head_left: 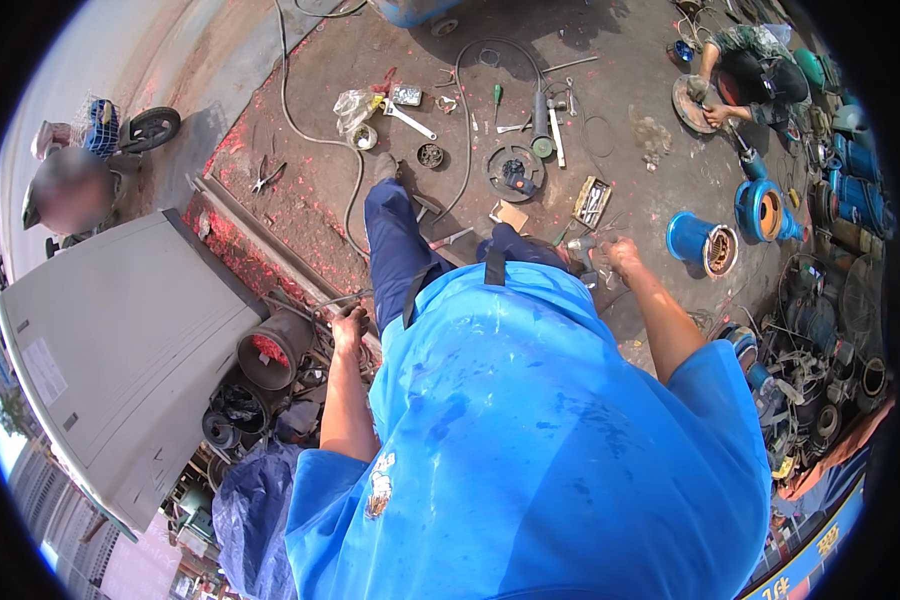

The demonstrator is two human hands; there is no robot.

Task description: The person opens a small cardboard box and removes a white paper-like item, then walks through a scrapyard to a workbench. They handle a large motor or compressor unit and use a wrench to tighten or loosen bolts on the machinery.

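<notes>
My left hand hangs beside my left leg with its darkened fingers curled, near a thin metal rod. What it holds, if anything, cannot be made out. Out to the right, my right hand is closed at a grey drill-like tool close to my knee; part of the tool is hidden. Ahead on the ground lie a round dark metal cover, a tray of small metal parts, and a grey cylindrical tool with a cable. An adjustable wrench and pliers lie farther left.
A blue motor housing with copper windings stands at right, near another blue housing. At far right, a co-worker's hands touch a round metal disc. Left are a large grey box, a metal pipe and another person.
</notes>
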